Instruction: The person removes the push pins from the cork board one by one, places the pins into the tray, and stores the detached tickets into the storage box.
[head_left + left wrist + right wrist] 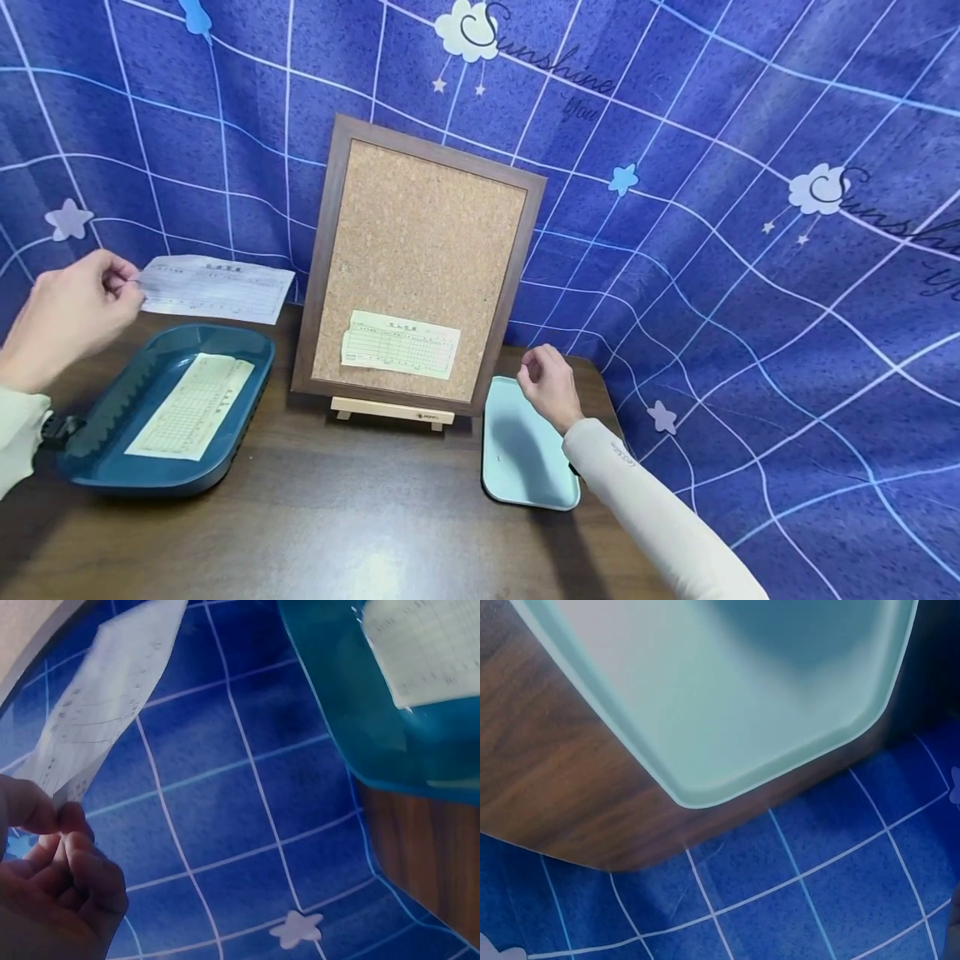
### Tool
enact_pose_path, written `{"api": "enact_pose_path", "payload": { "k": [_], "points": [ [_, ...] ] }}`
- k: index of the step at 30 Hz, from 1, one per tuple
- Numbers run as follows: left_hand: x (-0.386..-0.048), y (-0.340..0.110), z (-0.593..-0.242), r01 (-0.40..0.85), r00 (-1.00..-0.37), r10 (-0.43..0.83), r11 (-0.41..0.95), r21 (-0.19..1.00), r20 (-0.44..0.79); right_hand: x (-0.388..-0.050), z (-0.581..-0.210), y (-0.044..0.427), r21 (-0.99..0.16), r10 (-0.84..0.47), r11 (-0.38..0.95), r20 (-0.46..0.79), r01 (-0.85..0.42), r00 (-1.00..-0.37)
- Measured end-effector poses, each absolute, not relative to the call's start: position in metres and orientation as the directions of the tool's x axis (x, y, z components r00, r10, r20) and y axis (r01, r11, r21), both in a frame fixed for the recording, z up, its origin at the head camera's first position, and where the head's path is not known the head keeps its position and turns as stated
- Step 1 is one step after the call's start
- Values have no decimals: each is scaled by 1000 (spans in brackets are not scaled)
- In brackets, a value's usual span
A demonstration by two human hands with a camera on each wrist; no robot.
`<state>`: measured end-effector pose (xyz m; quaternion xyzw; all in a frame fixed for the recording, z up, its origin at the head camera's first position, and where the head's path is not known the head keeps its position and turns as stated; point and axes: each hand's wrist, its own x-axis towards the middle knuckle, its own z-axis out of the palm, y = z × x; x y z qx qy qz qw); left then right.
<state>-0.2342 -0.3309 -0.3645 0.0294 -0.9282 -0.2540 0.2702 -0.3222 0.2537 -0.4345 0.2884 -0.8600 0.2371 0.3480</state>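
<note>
My left hand (78, 304) pinches the left end of a white printed paper slip (217, 287) between thumb and fingers, above the far rim of a dark teal tray (247, 417). The slip also slants upward from the fingers in the left wrist view. A pale green printed slip (191, 408) lies in that tray. Another green slip (401, 343) is on the lower part of a framed cork board (427, 242). Over a light mint tray (525, 492), my right hand (551, 383) has its fingers bent toward the thumb; anything between them is too small to tell.
The cork board leans upright on a small wooden stand (393, 412), between the two trays. A tiny pale thing (498, 457) lies in the mint tray. Behind the brown table (322, 517) hangs a blue patterned curtain (675, 250).
</note>
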Motion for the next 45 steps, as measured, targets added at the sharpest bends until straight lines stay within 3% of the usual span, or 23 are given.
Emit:
{"api": "enact_pose_path", "payload": {
  "k": [10,18,32,45],
  "points": [
    [-234,-350,-377,152,-853,-91,898,413,514,-314,-441,252,-260,-354,727,650,-635,-672],
    [-235,-357,-382,155,-866,-70,904,399,494,-310,-445,253,-264,-360,734,629,-625,-689],
    [-230,-355,-395,159,-892,-52,894,420,449,-303,-459,258,-329,-377,748,504,-576,-777],
    [-225,-350,-412,141,-906,-74,875,463,416,-298,-464,264,-345,-370,753,483,-560,-794]
  ]
}}
